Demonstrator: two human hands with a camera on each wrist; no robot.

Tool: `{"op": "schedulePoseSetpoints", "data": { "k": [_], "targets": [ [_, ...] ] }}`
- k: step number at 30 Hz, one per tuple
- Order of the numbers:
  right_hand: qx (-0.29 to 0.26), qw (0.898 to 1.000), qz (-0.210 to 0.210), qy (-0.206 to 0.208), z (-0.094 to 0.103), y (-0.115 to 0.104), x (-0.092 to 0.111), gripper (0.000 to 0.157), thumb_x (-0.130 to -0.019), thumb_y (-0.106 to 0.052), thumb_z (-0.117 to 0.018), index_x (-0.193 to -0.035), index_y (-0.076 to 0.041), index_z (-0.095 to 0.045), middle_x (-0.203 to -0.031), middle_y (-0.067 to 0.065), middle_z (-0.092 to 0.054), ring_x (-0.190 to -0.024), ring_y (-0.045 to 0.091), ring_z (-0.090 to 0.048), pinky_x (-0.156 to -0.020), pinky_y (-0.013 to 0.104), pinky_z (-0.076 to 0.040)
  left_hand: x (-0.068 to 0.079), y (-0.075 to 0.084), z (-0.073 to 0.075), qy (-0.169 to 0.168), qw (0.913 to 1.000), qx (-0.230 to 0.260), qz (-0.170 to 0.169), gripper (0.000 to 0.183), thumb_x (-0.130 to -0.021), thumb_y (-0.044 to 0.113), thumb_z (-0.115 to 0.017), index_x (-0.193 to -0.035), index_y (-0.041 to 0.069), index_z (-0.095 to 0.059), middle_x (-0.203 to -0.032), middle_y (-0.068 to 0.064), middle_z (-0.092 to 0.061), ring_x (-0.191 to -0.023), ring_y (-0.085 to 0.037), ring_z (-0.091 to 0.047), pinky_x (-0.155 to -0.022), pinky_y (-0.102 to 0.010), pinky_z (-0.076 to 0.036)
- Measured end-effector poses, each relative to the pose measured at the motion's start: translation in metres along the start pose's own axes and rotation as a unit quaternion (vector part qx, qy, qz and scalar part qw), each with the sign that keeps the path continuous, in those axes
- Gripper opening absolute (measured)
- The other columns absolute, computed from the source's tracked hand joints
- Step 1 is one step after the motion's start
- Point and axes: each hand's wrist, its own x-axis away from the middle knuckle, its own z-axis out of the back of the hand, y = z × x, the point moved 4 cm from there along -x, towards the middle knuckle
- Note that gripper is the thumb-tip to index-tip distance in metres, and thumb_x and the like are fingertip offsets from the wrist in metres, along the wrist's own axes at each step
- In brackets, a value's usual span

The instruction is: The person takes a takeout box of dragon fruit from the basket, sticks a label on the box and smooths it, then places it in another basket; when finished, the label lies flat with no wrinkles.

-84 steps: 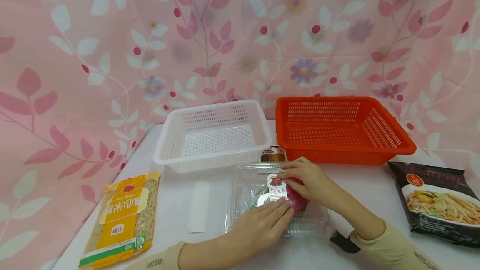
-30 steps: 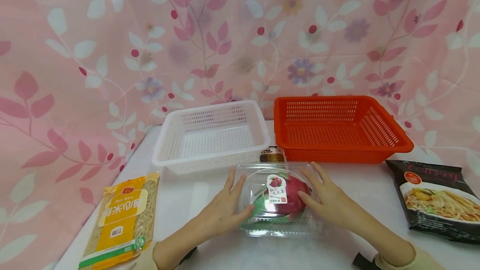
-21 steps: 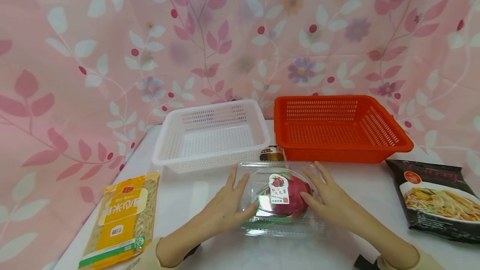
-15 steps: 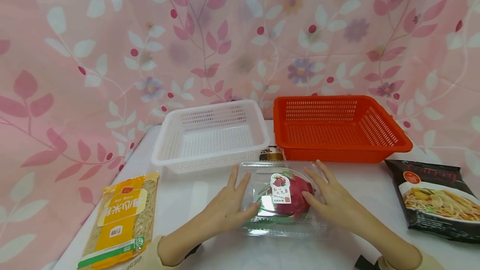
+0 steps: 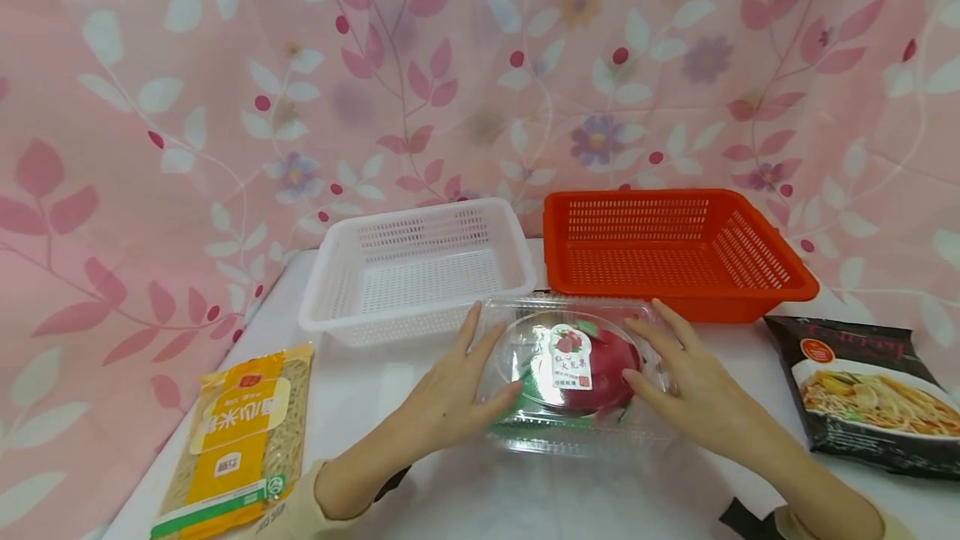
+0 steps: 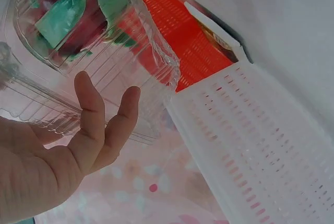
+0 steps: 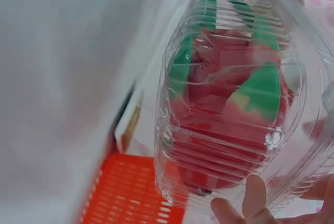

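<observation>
A clear plastic clamshell box [image 5: 525,443] is held up level between both hands at the middle of the table. Inside lies a dragon fruit [image 5: 617,361], red with green scales, and a white fruit label [image 5: 570,361] sits on the lid. My left hand [image 5: 446,398] grips the box's left side, thumb toward the front, fingers spread along the edge. On the opposite side my right hand [image 5: 701,402] grips it the same way. From the left wrist, the fingers [image 6: 93,104] show against the ribbed wall; in the right wrist view, fingertips [image 7: 255,192] touch the box's end.
Behind the box stand a white basket [image 5: 420,319] and, to its right, a red basket [image 5: 675,304]. A small brown-and-white package [image 6: 216,36] lies between them. A yellow noodle bag [image 5: 232,440] is at left, a black noodle bag [image 5: 877,398] at right.
Both hands have gone from pressing the label on the lid to gripping the box's two sides. The box has since risen and shifted slightly right and away, covering the small package in the head view.
</observation>
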Motion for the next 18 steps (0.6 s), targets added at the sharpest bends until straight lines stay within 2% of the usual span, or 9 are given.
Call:
{"op": "schedulePoseSetpoints", "data": {
  "k": [2,5,8,11,18],
  "targets": [
    [-0.001,1.0,-0.004,0.002,0.007,-0.002,0.001,0.062,-0.084,-0.034,-0.065,-0.137,-0.012,-0.041,-0.146,0.02,-0.019,-0.116,0.051,-0.038,-0.078,0.068,-0.036,-0.002,0.002,0.004,0.002,0.9999,0.01,0.0,0.071,-0.086,0.055,-0.048,-0.145,0.023,-0.026,-0.153,-0.003,0.0,-0.108,-0.031,-0.055,-0.078,-0.042,-0.05],
    [0.003,1.0,-0.006,0.008,0.017,-0.004,0.002,0.062,-0.085,-0.037,-0.063,-0.137,-0.012,-0.042,-0.146,0.019,-0.02,-0.118,0.05,-0.036,-0.076,0.066,-0.038,-0.007,0.007,0.011,0.009,0.9998,0.018,0.002,0.068,-0.086,0.054,-0.048,-0.144,0.025,-0.028,-0.153,-0.001,-0.001,-0.101,-0.028,-0.059,-0.073,-0.038,-0.051],
    [0.01,1.0,0.004,0.023,0.026,-0.006,0.001,0.061,-0.084,-0.035,-0.064,-0.135,-0.009,-0.043,-0.145,0.02,-0.022,-0.119,0.05,-0.035,-0.074,0.064,-0.041,-0.013,0.011,0.016,0.015,0.9996,0.025,0.001,0.066,-0.087,0.054,-0.048,-0.143,0.025,-0.03,-0.153,0.001,-0.002,-0.087,-0.022,-0.062,-0.064,-0.031,-0.051],
    [0.022,0.999,0.015,0.042,0.035,-0.008,-0.002,0.061,-0.083,-0.033,-0.066,-0.134,-0.008,-0.044,-0.144,0.022,-0.023,-0.117,0.052,-0.035,-0.07,0.062,-0.043,-0.021,0.015,0.02,0.02,0.9994,0.028,-0.008,0.065,-0.087,0.053,-0.049,-0.142,0.023,-0.031,-0.152,0.001,-0.004,-0.08,-0.019,-0.063,-0.061,-0.027,-0.051],
    [0.048,0.996,0.033,0.067,0.055,-0.008,-0.013,0.058,-0.082,-0.031,-0.068,-0.13,-0.006,-0.048,-0.141,0.025,-0.027,-0.117,0.052,-0.035,-0.069,0.064,-0.042,-0.044,0.019,0.026,0.035,0.9987,0.03,-0.023,0.061,-0.088,0.046,-0.05,-0.141,0.021,-0.034,-0.151,-0.002,-0.011,-0.084,-0.022,-0.062,-0.074,-0.041,-0.051]
  ]
}}
